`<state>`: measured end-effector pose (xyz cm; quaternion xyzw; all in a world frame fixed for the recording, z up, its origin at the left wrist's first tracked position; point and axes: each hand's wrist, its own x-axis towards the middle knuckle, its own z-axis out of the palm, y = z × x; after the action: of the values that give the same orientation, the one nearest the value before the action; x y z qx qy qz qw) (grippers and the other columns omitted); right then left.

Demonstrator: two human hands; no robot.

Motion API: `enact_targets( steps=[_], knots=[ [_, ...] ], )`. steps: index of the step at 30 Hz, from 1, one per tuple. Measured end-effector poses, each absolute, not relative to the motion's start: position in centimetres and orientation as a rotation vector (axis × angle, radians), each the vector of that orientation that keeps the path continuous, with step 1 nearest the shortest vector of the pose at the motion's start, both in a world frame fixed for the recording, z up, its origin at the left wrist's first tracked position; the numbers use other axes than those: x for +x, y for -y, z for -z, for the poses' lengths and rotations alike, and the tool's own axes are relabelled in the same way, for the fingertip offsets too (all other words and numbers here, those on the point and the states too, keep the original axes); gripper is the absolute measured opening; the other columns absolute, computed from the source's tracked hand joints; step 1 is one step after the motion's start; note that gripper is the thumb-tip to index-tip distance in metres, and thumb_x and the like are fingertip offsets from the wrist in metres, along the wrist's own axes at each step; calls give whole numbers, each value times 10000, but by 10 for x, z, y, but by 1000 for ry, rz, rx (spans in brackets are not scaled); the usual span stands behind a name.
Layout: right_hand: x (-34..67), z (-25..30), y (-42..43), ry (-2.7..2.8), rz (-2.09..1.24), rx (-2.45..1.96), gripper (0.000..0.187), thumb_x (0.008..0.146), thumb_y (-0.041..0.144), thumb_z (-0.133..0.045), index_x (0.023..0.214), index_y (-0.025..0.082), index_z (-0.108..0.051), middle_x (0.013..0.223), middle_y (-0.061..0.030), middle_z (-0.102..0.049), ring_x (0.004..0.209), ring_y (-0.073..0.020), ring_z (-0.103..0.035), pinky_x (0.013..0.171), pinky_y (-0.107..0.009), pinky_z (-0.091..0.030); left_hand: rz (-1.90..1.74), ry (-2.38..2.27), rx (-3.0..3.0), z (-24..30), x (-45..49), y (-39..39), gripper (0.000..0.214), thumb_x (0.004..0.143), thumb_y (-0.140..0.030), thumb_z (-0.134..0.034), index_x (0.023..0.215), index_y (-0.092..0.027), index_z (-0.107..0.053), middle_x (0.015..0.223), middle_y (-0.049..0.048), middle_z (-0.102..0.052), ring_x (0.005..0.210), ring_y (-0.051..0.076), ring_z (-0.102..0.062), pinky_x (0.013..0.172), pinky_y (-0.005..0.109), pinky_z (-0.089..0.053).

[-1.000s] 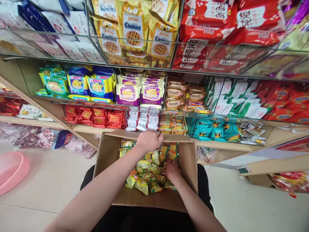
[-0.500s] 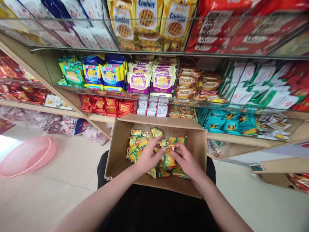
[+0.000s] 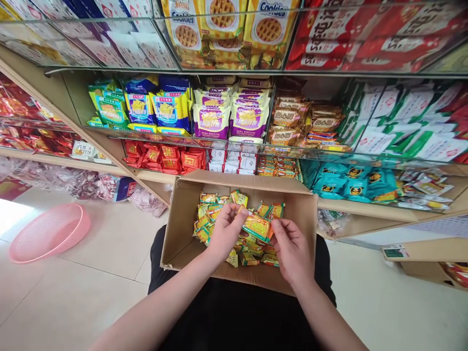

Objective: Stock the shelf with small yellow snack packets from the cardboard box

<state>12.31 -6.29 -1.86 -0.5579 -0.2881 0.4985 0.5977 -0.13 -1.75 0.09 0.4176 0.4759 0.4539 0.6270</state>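
An open cardboard box rests on my lap, holding several small yellow, green and orange snack packets. Above the pile, my left hand pinches one end of a yellow-orange packet. My right hand is at the packet's other end with its fingers curled; whether it grips the packet is unclear. Both forearms reach in from the bottom of the view.
Glass-fronted shelves stand right behind the box, stocked with red packets, white packets, orange packets and teal packets. Bigger biscuit bags fill the shelf above. A pink basket lies on the tiled floor at the left.
My left hand drew back from the shelf into the box. Both hands came together and lifted one packet above the pile. The view tilted slightly downward.
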Motion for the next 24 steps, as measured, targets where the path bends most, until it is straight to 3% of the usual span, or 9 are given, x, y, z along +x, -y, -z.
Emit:
enact_targets(
  steps=[5,9,15,21,24],
  knots=[
    [123,23,64,794,-1082,-1398,295,779,469,-487,812,180,-540,698,-13,-565,626,-136,-516,556,-238,-422,-956,-1121,1053,2,-2,23,320,746,-430,-521,968,-207,-468,713,-26,-472,599,84,-476,439,154,-413],
    [124,25,65,1068,-878,-1568,330,824,467,-389,811,182,-554,712,-33,-594,629,-155,-539,562,-252,-418,-911,-1242,1222,5,-5,24,361,779,-489,-433,677,-152,-510,609,-21,-446,577,86,-437,495,176,-389],
    [125,27,66,1317,-462,-1655,320,838,400,-332,837,174,-559,787,-78,-636,685,-190,-580,612,-287,-426,-953,-1359,1402,8,-7,20,419,766,-512,-436,602,-144,-551,538,-23,-474,537,86,-437,514,190,-369],
    [130,26,71,1043,-850,-1457,301,844,433,-359,787,188,-525,726,-27,-581,671,-146,-536,596,-247,-423,-813,-1334,1066,-5,4,29,435,733,-558,-439,766,-152,-590,487,-36,-495,356,77,-402,309,178,-285],
    [133,22,76,898,-1032,-1336,318,812,480,-411,785,184,-523,674,-3,-531,615,-125,-503,538,-225,-403,-839,-1371,1102,-6,8,32,429,731,-552,-453,782,-151,-595,493,-32,-513,357,77,-411,301,173,-291]
  ],
)
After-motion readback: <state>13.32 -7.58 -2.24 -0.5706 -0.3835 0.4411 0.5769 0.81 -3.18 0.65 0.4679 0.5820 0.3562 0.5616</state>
